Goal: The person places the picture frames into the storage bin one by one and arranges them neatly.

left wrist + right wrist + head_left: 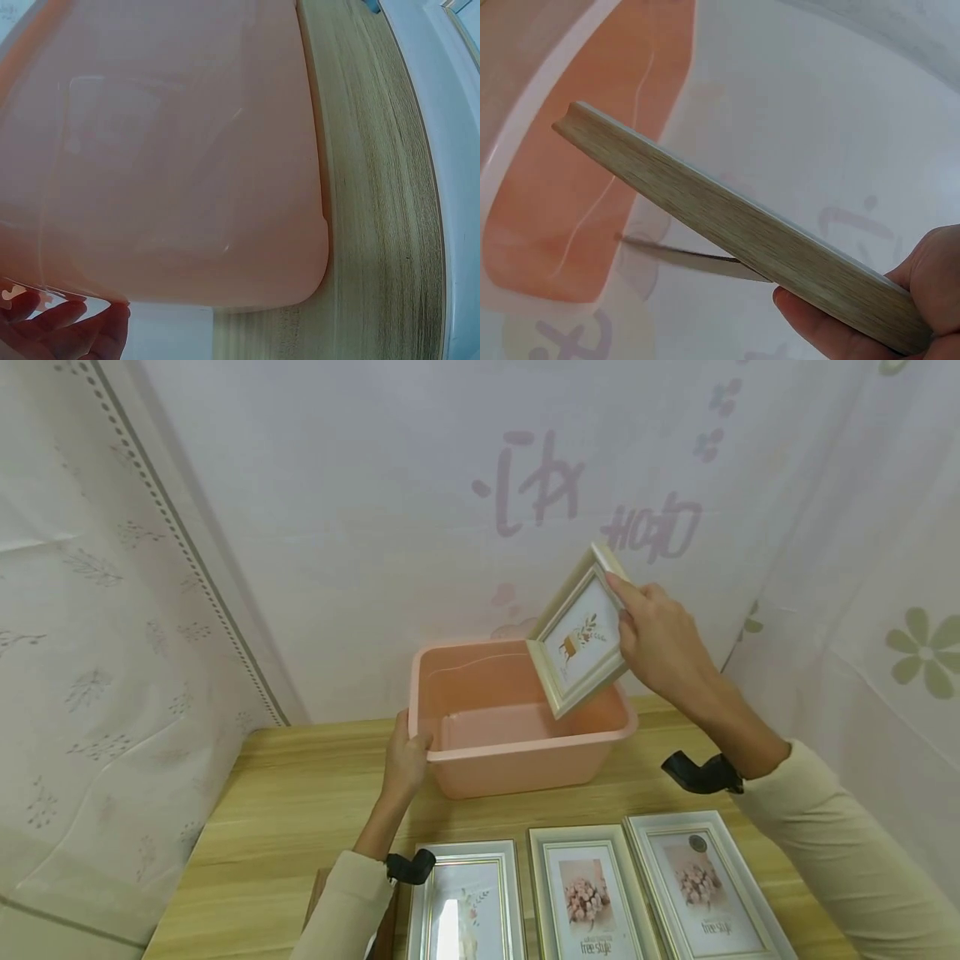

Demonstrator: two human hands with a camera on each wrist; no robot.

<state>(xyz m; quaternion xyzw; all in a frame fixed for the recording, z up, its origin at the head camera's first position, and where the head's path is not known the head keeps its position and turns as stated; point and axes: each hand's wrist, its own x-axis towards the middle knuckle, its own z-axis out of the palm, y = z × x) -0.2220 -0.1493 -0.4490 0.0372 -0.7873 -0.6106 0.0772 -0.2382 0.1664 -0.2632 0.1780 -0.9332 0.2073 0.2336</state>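
A pink plastic basin (525,764) stands on the wooden table. My left hand (406,764) grips its left rim; in the left wrist view the fingers (67,330) curl at the basin's edge. A picture frame (581,635) with a plant-and-animal print hangs tilted over the basin's right side, its lower corner below the back rim. My right hand (663,639) pinches it by the upper right edge. From the right wrist, the side of the picture frame (727,217) shows wood grain, with a thin support leg (697,259) sticking out behind.
Three light picture frames lie on the near table: one with a glare spot (487,852), a middle one (536,860) and a right one (738,860). A brown object (318,889) is partly hidden by the left sleeve. A patterned white curtain (337,527) hangs behind the basin.
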